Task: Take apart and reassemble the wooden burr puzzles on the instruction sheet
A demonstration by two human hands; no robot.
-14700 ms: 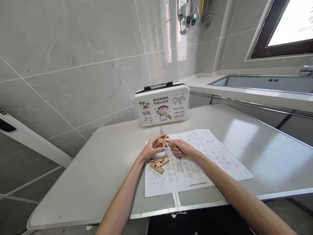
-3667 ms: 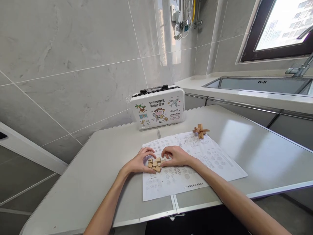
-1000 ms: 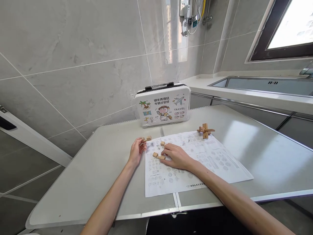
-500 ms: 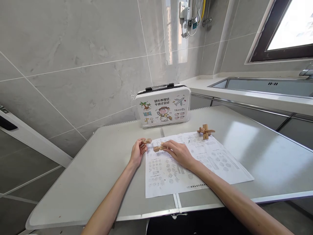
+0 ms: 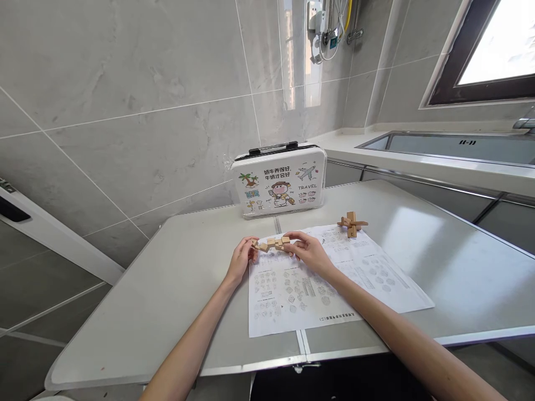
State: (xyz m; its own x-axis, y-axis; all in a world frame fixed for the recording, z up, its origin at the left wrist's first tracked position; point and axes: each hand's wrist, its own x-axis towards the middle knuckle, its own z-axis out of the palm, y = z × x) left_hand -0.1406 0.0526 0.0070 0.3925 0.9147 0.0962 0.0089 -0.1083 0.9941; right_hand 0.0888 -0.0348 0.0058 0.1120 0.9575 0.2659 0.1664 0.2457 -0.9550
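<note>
Between thumb and fingers, my left hand (image 5: 241, 259) pinches a small notched wooden puzzle piece (image 5: 262, 247). My right hand (image 5: 308, 250) grips another notched wooden puzzle piece (image 5: 279, 243) by its right end. The two pieces are close together, end to end; whether they touch I cannot tell. Both are held above the upper left part of a printed instruction sheet (image 5: 334, 301). At the sheet's upper right corner sits a cross-shaped assembly of wooden pieces (image 5: 351, 224), apart from both hands.
A white cartoon-printed case (image 5: 284, 184) in clear plastic stands at the table's back, against the tiled wall. The grey folding table (image 5: 167, 312) has a seam down its middle. Behind on the right is a counter with a sink (image 5: 443, 147).
My right hand has turned and raised its piece slightly, bringing it level with the other one. My left hand has shifted a little to the right, and the gap between the pieces has narrowed.
</note>
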